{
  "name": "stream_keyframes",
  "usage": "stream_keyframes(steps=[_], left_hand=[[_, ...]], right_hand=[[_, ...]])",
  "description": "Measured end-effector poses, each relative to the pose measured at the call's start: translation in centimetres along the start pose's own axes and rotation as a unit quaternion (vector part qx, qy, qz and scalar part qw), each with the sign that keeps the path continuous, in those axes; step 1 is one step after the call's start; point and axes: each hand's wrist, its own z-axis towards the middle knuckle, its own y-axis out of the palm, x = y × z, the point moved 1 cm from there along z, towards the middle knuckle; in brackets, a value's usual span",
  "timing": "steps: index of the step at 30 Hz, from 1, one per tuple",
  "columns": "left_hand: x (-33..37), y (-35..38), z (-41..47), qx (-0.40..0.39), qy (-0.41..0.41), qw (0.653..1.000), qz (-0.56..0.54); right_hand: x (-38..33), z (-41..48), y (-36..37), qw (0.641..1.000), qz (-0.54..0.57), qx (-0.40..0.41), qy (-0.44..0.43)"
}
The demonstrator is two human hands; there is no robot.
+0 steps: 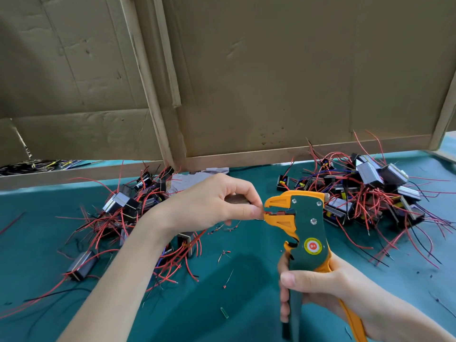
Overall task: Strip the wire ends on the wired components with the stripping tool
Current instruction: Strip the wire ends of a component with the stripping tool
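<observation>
Teal mat point(246, 280) before a cardboard wall point(271, 82). Wired components lie in a left pile point(128, 206) and a right pile point(370, 188). The left hand point(212, 206) curls round one component point(237, 199), its fingertips pinching the red wire point(267, 214) into the stripper point(306, 218). The right hand point(320, 285) wraps the handles. Likely best to seat the wire straight, then squeeze steadily.

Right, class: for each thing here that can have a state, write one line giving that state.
Orange and green stripping tool: upright, red wire end in its mouth.
Dark wired component: off the table, gripped by left hand.
Right hand: grips the tool's handles.
Left pile of wired components: tangled on teal table cloth.
Right pile of wired components: tangled likewise.
</observation>
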Motion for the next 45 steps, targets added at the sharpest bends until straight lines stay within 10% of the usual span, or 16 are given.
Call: stream_keyframes(steps=[24, 40, 45], left_hand=[[0.0, -0.2, -0.4, -0.027, -0.004, 0.999, -0.021], [-0.9, 0.5, 5.7, 0.189, -0.047, 0.970, 0.143], [1.8, 0.1, 7.3, 0.112, -0.043, 0.982, 0.143]], right_hand=[[0.8, -0.1, 0.7, 0.998, 0.001, 0.055, 0.006], [1.4, 1.4, 0.4, 0.959, 0.274, 0.065, 0.031], [0.5, 1.1, -0.9, 0.952, 0.289, 0.094, -0.041]])
